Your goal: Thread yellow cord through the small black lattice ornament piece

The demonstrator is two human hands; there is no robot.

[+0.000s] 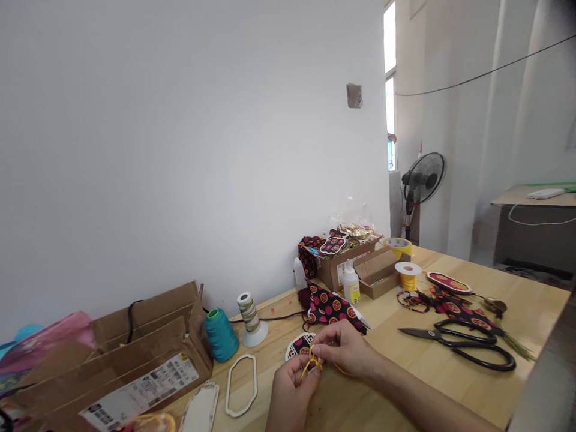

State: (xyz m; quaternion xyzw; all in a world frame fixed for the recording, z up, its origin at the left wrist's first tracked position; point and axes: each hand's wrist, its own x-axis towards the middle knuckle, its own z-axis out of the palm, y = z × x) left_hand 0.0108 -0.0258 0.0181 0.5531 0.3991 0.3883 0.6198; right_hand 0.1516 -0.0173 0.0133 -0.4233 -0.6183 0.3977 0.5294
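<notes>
Low in the middle of the view, my left hand (297, 381) pinches a looped yellow cord (311, 363). From the right, my right hand (341, 348) also grips the cord, its thumb and fingertips closed at the upper loop. A strand of it trails below my right hand. Just behind my fingers lies a white-framed patterned piece (299, 344), partly hidden by my hands. Dark fabric with a red and orange round print (330, 305) is heaped beyond it. To the left, an empty white frame (242, 385) rests flat on the table.
Black-handled scissors (468, 345) lie at the right, near a yellow cord spool (408, 276). A glue bottle (350, 285) stands before a filled cardboard box (335, 267). Left are a teal thread cone (221, 335), a ribbon spool (249, 315) and a large cardboard box (148, 354).
</notes>
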